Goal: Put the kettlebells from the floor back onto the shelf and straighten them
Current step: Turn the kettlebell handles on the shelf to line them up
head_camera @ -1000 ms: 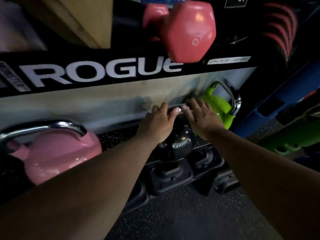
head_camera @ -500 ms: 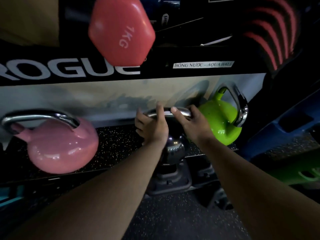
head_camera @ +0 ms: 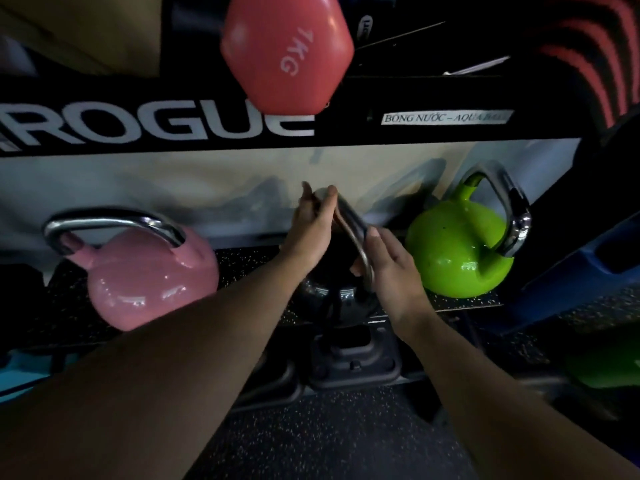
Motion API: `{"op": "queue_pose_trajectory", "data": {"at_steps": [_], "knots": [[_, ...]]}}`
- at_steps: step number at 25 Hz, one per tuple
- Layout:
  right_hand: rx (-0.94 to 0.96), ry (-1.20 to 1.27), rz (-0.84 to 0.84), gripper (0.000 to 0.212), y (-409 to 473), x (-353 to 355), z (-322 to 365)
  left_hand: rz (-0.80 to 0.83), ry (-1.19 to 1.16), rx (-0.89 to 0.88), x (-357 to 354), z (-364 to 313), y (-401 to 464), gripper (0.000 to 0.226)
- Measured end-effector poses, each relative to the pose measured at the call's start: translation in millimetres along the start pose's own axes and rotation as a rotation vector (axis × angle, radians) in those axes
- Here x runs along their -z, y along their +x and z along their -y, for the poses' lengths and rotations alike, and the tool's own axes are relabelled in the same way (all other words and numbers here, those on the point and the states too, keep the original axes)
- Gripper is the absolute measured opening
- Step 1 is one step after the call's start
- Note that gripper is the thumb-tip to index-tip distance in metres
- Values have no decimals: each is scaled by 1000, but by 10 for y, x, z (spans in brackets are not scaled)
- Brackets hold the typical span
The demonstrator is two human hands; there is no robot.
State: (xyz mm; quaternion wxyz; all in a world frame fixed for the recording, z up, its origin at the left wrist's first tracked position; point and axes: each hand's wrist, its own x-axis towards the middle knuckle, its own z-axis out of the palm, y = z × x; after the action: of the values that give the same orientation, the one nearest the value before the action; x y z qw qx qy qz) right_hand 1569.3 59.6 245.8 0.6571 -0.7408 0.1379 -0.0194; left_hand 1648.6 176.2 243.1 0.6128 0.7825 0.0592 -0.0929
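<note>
A black kettlebell (head_camera: 329, 296) with a chrome handle stands on the low shelf (head_camera: 249, 261), between a pink kettlebell (head_camera: 145, 282) on its left and a green kettlebell (head_camera: 457, 247) on its right. My left hand (head_camera: 311, 230) grips the far end of the black kettlebell's handle. My right hand (head_camera: 391, 265) holds the near end of that handle. The handle runs front to back, turned edge-on to me. The pink kettlebell's handle lies sideways; the green one's handle points right.
A red 1 kg dumbbell (head_camera: 287, 53) juts out over the black beam marked ROGUE (head_camera: 156, 126) above. Dark plates and brackets (head_camera: 353, 358) sit below the shelf edge on the speckled floor (head_camera: 329, 438). Blue equipment (head_camera: 588, 265) stands at the right.
Both hands stayed on the black kettlebell's handle and turned it from lying sideways to pointing front to back. The view shifted slightly right and down.
</note>
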Motion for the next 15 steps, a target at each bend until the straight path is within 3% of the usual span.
{"op": "queue_pose_trajectory", "data": {"at_steps": [4, 8, 12, 15], "knots": [[9, 66, 23, 34, 37, -32, 25, -25, 14, 19, -110, 147, -106, 90], [-21, 75, -1, 41, -79, -304, -16, 121, -37, -27, 50, 3, -28, 69], [-26, 173, -47, 38, -13, -319, 0, 117, 11, 22, 44, 54, 3, 82], [-44, 224, -48, 39, 96, -374, 67, 87, 10, 72, -58, 228, 174, 75]]}}
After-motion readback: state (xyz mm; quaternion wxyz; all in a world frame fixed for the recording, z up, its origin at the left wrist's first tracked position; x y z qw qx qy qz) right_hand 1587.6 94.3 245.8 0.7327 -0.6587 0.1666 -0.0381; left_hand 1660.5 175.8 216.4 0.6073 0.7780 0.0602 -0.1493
